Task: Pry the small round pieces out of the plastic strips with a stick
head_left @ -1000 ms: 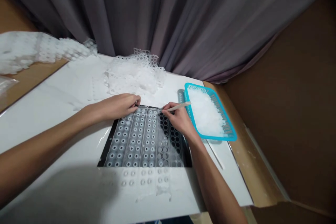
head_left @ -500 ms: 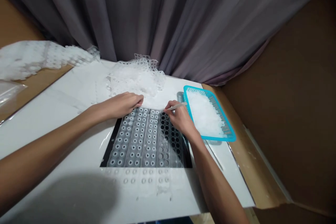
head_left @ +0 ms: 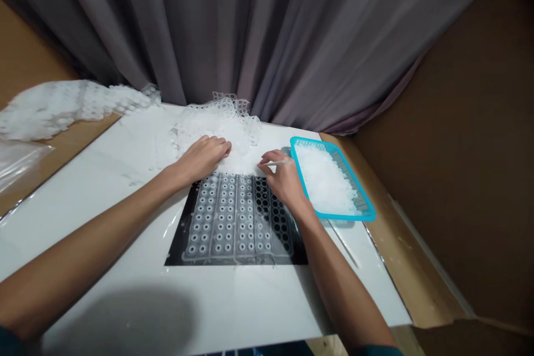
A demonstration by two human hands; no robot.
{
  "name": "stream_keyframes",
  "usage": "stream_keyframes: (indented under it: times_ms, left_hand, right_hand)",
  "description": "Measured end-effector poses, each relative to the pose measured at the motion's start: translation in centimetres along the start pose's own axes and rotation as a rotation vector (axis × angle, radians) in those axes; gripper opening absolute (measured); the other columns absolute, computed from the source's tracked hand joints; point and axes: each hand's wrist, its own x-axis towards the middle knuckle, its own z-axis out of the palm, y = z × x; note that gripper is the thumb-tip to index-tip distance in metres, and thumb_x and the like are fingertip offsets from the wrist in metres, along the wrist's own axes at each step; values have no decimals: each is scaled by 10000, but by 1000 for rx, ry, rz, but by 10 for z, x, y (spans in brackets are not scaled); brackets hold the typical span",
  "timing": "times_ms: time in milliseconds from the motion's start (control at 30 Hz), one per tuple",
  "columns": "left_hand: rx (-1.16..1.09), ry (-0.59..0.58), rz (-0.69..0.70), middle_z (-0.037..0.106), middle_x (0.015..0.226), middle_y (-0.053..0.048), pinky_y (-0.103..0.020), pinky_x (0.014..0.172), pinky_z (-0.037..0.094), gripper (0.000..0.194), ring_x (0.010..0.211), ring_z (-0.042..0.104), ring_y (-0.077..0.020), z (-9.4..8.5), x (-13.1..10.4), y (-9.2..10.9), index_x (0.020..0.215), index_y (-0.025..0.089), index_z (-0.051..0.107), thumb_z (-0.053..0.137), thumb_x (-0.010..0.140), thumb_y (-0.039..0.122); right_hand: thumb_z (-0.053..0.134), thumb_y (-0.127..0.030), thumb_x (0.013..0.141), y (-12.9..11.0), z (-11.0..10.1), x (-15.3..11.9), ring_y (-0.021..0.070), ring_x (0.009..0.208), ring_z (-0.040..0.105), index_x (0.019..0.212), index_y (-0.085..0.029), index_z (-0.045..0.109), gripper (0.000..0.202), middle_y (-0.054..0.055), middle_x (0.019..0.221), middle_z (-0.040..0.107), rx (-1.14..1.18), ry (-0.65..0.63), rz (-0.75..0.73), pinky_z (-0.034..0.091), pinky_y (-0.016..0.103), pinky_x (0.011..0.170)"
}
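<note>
A translucent plastic sheet [head_left: 227, 217] with rows of round cut-outs lies over a black mat [head_left: 177, 253]. Small white rings sit in most of its left and middle rows, while dark holes show at the upper right. At the far left end of the sheet, my left hand [head_left: 205, 158] is closed, apparently around its edge; the fingertips are hidden. My right hand [head_left: 284, 178] pinches a thin whitish stick-like tool [head_left: 275, 163] above the far right end of the sheet.
A turquoise basket [head_left: 369, 216] full of small white pieces stands at right, beside a thin rod [head_left: 344, 243]. Crumpled perforated plastic [head_left: 221, 119] is heaped at the back. More perforated sheeting [head_left: 70, 103] and a clear bag [head_left: 20, 161] lie at left.
The perforated sheet has slid away from me; its near end, formerly hanging past the mat's front edge, now lies on the mat. My left hand has moved slightly farther back.
</note>
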Motion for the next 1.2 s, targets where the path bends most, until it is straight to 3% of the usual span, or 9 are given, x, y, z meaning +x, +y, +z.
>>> stream_keyframes:
  times_ms: [133,267,367,500,600,667,767,900,1200]
  left_hand:
    - [70,74,34,711,1163,-99,-495,1023,544,193,1093,681,-260,10,0,-5,1185,163,704,593,1098,294]
    - [66,177,73,676,1200,-185,-499,976,492,290,1070,634,-302,10,-4,3,1207,120,687,422,1094,151]
    - [12,195,187,675,1232,-171,-452,933,511,307,1068,632,-285,18,-27,39,1292,101,663,432,1089,119]
    - [-104,126,435,727,1138,-78,-342,858,545,274,986,660,-209,39,-85,113,1249,150,700,513,1056,92]
    - [-176,111,532,738,1255,-127,-422,930,570,323,1074,690,-274,49,-124,156,1307,107,692,576,1006,123]
    - [-168,74,543,701,1409,-173,-457,1043,554,416,1236,678,-322,51,-138,170,1397,86,662,586,992,144]
    - [-109,67,526,639,1529,-219,-493,1173,491,489,1388,628,-370,51,-145,177,1474,56,619,599,999,174]
    - [-64,50,525,617,1553,-249,-515,1256,420,552,1448,597,-403,53,-144,178,1514,27,581,604,1050,326]
    - [-18,40,604,617,1558,-261,-500,1266,429,541,1457,608,-389,58,-141,173,1489,45,591,596,1041,350]
  right_hand:
    - [700,-305,1051,-21,-11,-55,256,1107,732,991,-262,775,106,65,1161,780,177,71,-54,553,438,1014]
    - [763,-293,1023,-25,-17,-109,243,1075,751,994,-271,799,51,55,1126,793,326,84,28,574,426,981]
    - [792,-265,1000,-20,-14,-135,230,998,765,939,-258,794,62,52,1055,802,435,40,153,588,404,931]
    - [805,-271,993,-11,-15,-147,240,1037,765,969,-257,820,33,69,1094,808,477,-60,215,585,417,973]
    - [789,-269,1009,-7,-21,-147,235,1056,761,984,-251,827,48,74,1122,802,451,-107,216,579,413,985]
    - [784,-261,1014,-6,-25,-145,226,1040,761,977,-241,825,59,76,1105,798,435,-111,207,580,399,967]
    - [787,-243,1012,-9,-27,-142,217,1014,761,968,-230,818,56,76,1073,796,432,-108,178,587,380,939]
    - [808,-242,998,-12,-22,-139,216,1006,763,958,-226,805,43,72,1046,795,476,-156,113,602,374,919]
    - [830,-239,983,-4,-23,-140,223,1033,768,965,-230,798,38,79,1096,800,463,-184,104,601,380,929]
